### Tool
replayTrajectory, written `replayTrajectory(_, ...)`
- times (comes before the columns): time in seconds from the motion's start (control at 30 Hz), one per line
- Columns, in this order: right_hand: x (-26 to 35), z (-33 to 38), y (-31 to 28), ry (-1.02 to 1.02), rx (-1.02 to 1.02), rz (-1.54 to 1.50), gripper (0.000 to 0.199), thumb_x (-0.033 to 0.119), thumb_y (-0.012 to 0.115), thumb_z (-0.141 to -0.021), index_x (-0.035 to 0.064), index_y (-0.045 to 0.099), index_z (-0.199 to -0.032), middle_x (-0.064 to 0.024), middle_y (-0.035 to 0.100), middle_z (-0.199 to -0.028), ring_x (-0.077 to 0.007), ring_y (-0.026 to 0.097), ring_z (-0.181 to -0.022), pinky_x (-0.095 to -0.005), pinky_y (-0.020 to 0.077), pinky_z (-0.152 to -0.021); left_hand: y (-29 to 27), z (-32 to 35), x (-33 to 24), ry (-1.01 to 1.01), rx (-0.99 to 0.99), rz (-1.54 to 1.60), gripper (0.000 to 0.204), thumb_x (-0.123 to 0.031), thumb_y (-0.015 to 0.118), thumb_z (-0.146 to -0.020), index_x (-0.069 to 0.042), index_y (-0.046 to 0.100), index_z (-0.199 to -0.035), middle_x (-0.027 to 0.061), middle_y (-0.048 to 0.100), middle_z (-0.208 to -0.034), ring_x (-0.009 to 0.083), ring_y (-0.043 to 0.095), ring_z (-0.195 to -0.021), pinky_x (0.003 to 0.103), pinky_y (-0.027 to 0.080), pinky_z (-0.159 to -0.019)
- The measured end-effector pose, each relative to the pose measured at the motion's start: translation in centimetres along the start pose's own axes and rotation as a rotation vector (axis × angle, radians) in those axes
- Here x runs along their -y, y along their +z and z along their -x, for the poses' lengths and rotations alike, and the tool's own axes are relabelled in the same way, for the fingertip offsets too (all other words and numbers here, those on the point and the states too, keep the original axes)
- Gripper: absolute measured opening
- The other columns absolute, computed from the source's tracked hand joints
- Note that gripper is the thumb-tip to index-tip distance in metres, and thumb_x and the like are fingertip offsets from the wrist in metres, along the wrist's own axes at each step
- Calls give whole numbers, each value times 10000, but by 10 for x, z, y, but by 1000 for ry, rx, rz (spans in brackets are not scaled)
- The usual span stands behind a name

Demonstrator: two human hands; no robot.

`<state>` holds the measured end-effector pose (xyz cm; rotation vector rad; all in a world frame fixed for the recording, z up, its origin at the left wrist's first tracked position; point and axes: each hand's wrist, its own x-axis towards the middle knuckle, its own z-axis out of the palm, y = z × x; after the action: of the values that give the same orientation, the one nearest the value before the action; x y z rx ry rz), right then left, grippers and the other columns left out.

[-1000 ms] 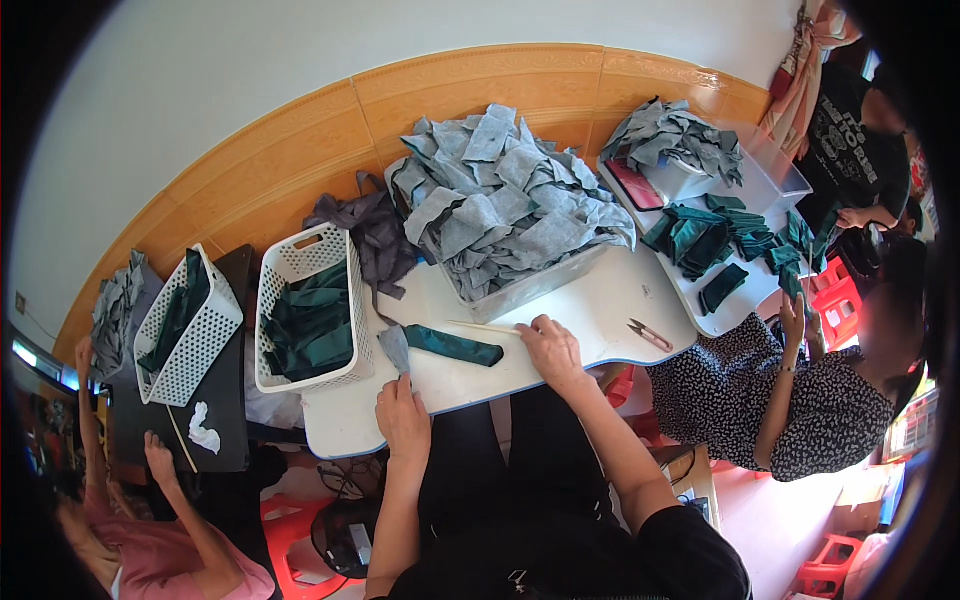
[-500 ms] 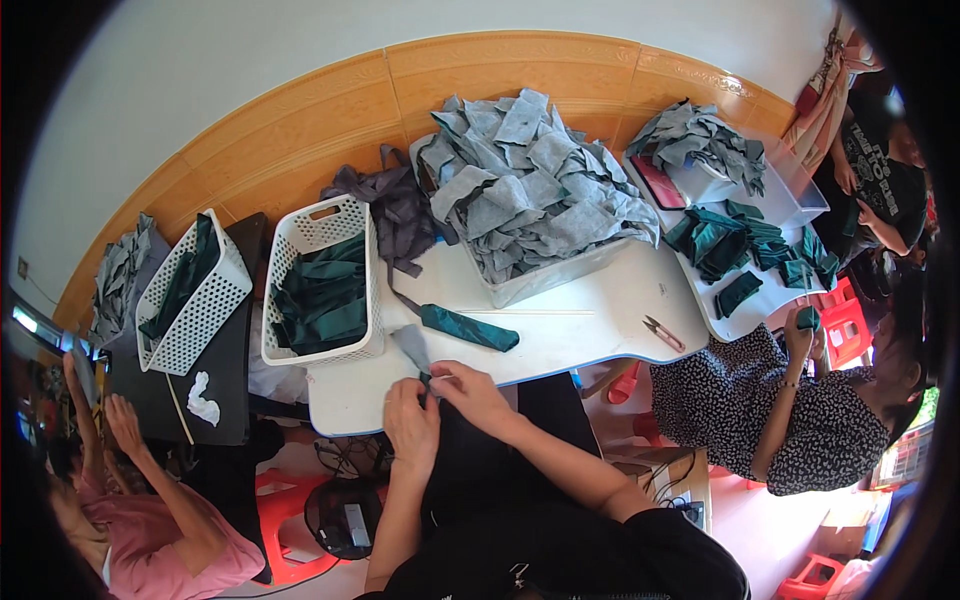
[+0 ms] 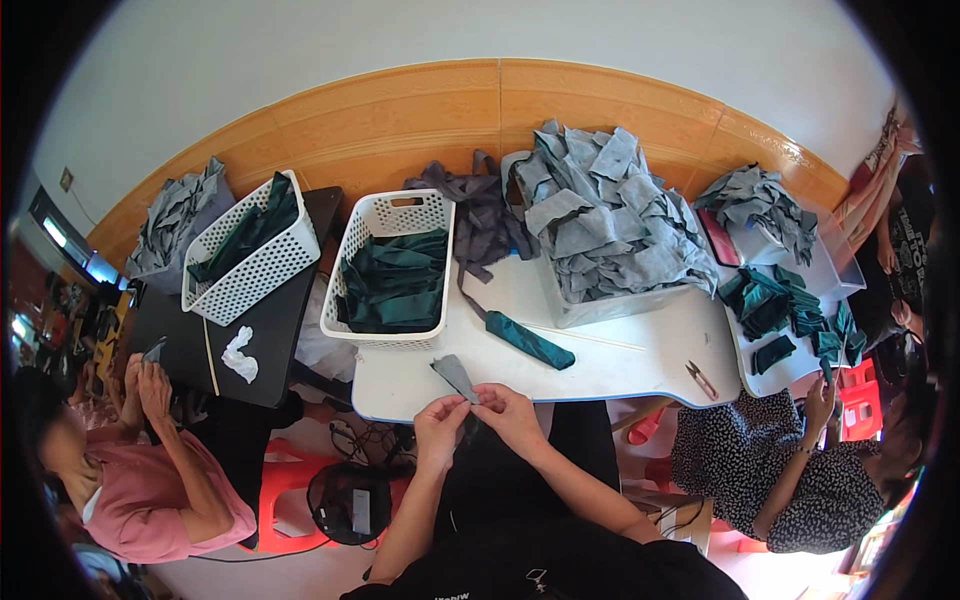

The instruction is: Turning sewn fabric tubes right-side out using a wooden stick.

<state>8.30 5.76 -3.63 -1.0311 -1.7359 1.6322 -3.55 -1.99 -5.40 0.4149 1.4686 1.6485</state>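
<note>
My left hand [image 3: 441, 431] and my right hand [image 3: 509, 416] meet at the table's front edge, both pinching one grey fabric piece [image 3: 456, 375]. Its flat end fans out beyond my fingertips over the white table. Between my fingers the cloth is gathered narrow, and a darker part hangs below, partly hidden by my hands. Just beyond my right hand lies a dark green fabric roll [image 3: 530, 341] with a grey strap trailing from its left end.
Behind stand a white basket [image 3: 388, 338] of green cloth and a clear bin [image 3: 610, 309] heaped with grey pieces. Thread snips [image 3: 702, 381] lie at the right of the white table [image 3: 400, 390]. People work at both sides; a black fan [image 3: 350, 508] stands low left.
The whole view has swung left, so the scene sits further right. My hands still pinch the grey fabric, now side by side. The person at left has brought both hands together.
</note>
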Motion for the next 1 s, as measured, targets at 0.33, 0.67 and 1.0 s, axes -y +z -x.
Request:
replayTrajectory(0.33,-4,2,-5,-144,-117,275,219,114,600,-852,-11,659,-1022,-151,654,-902,-215,622,-786,-299,490,-709,6,10,10,159,128,-224,86,-78,627,-888,-20,640,-951,-28,615,-798,42,530,-686,170,418,-631)
replayTrajectory(0.67,-6,2,-16,37,83,-156,274,162,711,-808,3,669,-1028,15,619,-790,-52,516,-714,-210,436,-648,10,12,-5,129,129,12,59,-49,589,-902,-14,617,-941,-15,614,-856,46,543,-765,192,432,-711)
replayTrajectory(1.0,-1,12,-13,-126,-186,206,187,117,668,-779,11,667,-933,-141,649,-794,-198,609,-652,-295,490,-626,19,32,-12,362,59,-500,117,-94,613,-891,4,634,-953,29,633,-837,86,570,-777,240,466,-701)
